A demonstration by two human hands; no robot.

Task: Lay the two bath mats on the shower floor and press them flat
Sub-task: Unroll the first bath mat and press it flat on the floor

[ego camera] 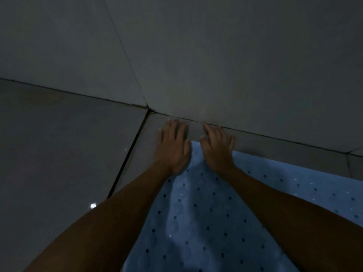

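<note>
A light blue bath mat (198,218) with rows of small dark holes lies on the grey tiled shower floor (59,154), its far edge close to the wall. My left hand (172,146) lies flat with straight fingers over the mat's far left corner, fingertips on the floor near the wall. My right hand (218,148) presses the mat's far edge beside it, fingers spread and slightly bent, tips reaching the wall joint. Only one mat is in view. The light is dim.
Grey tiled walls (216,55) meet in a corner just beyond my hands. A dark grout line (127,156) runs along the floor left of the mat. A small bright reflection (93,205) shows on the wet-looking floor.
</note>
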